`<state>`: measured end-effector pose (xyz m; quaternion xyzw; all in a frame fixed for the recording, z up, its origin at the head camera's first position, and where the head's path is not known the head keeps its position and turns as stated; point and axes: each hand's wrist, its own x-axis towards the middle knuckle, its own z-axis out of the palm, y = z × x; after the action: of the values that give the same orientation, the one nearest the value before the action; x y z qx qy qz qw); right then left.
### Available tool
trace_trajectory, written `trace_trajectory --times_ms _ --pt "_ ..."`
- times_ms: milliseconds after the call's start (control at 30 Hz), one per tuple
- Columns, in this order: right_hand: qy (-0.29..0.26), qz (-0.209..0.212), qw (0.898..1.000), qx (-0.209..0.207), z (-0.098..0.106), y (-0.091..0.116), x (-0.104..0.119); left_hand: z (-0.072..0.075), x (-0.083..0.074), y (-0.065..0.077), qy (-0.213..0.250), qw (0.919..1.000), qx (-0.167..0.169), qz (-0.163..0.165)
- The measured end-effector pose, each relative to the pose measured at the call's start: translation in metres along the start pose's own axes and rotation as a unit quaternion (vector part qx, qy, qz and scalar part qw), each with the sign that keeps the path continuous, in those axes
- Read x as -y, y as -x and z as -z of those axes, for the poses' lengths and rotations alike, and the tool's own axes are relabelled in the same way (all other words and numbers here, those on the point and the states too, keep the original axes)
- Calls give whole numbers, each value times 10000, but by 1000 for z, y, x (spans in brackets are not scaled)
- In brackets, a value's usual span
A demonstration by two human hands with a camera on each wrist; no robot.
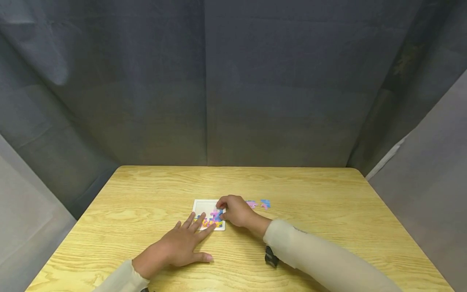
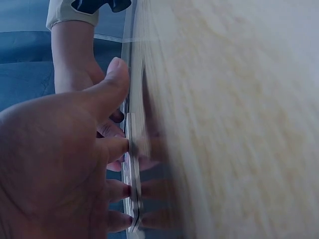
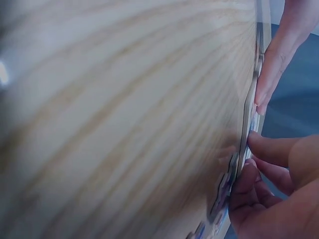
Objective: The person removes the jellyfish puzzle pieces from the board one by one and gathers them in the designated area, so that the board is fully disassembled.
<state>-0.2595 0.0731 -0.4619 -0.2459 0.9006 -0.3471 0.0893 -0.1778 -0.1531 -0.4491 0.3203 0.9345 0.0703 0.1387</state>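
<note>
A small jigsaw puzzle in a white frame (image 1: 197,201) lies on the table, its lower part and right side filled with yellow, pink and blue pieces. My left hand (image 1: 182,243) is spread flat, its fingertips resting on the puzzle's lower part and the thumb out over the table. At the frame's right side, my right hand (image 1: 236,211) curls thumb and index finger about a blue puzzle piece (image 1: 220,212). In the right wrist view the thumb (image 3: 269,149) and bent fingers meet the frame's edge from above. The right hand hides part of that edge.
Loose pink-and-blue puzzle pieces (image 1: 265,203) lie on the wooden table (image 1: 313,194) just right of the right hand, one partly behind it. Dark grey curtains (image 1: 277,89) hang behind the table's far edge, with paler panels at both sides.
</note>
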Motion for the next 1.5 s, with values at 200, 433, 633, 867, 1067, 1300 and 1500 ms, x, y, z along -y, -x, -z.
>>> trace_trajectory --times_ms 200,433,633,867,1067,1300,1500 --pt "87 -155 9998 85 0 -2 3 0 0 1 -10 10000 14 0" --pt "221 -96 9997 96 0 -3 5 0 0 0 -11 10000 38 14" --pt "291 -56 9996 -7 -1 -5 6 1 0 -1 16 9999 102 69" --pt "-22 -28 9999 97 -1 -3 4 3 -3 0 25 9998 129 115" --pt "-270 -27 9996 105 0 -3 2 4 -6 1 65 9998 126 100" --pt "-476 -156 9987 39 -2 -4 1 4 -5 1 82 9998 129 119" --pt "-548 -266 9981 -64 -4 -5 1 4 -5 1 119 9997 151 130"
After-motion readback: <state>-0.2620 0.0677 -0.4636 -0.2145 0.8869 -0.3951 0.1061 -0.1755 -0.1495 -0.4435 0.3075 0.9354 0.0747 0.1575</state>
